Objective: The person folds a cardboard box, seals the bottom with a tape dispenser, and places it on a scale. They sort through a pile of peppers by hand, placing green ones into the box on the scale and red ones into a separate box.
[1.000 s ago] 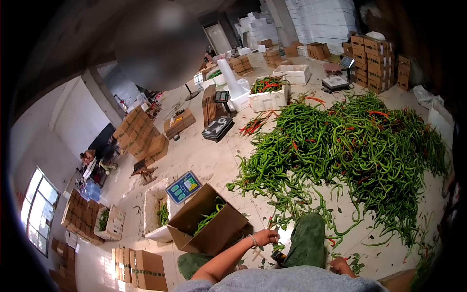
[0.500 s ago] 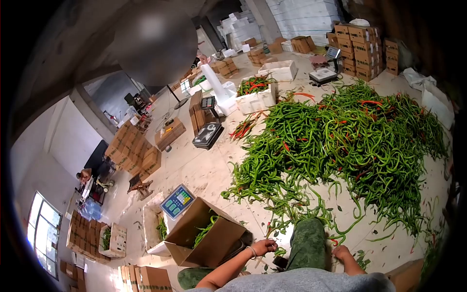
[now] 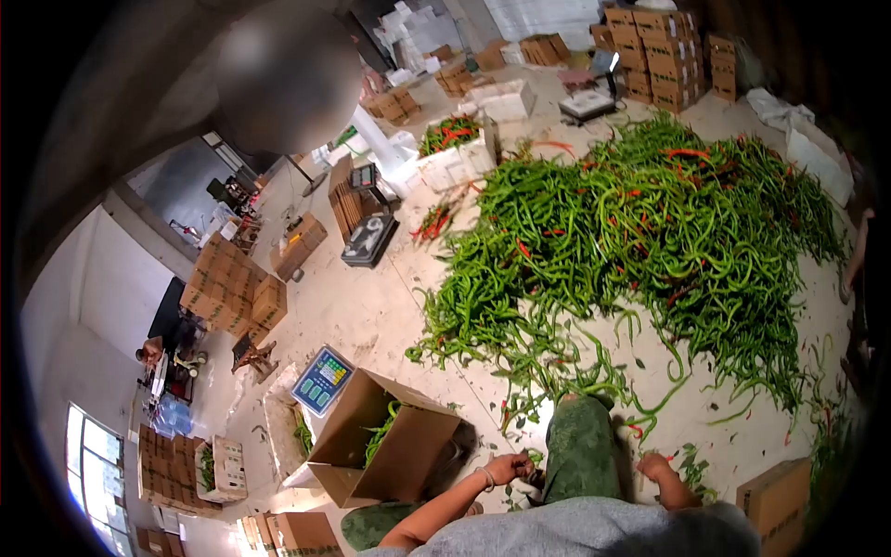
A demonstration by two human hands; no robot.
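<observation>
My left hand, with a bracelet at the wrist, is beside my left of the raised knee in green patterned trousers. Its fingers are curled inward; a bit of green shows at the fingertips, too small to name. On the other side of the knee, my right hand is curled closed over the floor, its contents hidden. A green chili pepper with a red tip lies just beyond it. Ahead spreads a large heap of green chili peppers with some red ones mixed in.
An open cardboard box holding green peppers stands at my left, next to a scale display and a foam box. Another carton is at my right. Farther off are a white crate of peppers, a scale and stacked cartons.
The view has shifted, so the heap and boxes appear higher and farther left. Both hands stay beside the knee, fingers curled; my right hand appears slightly higher.
</observation>
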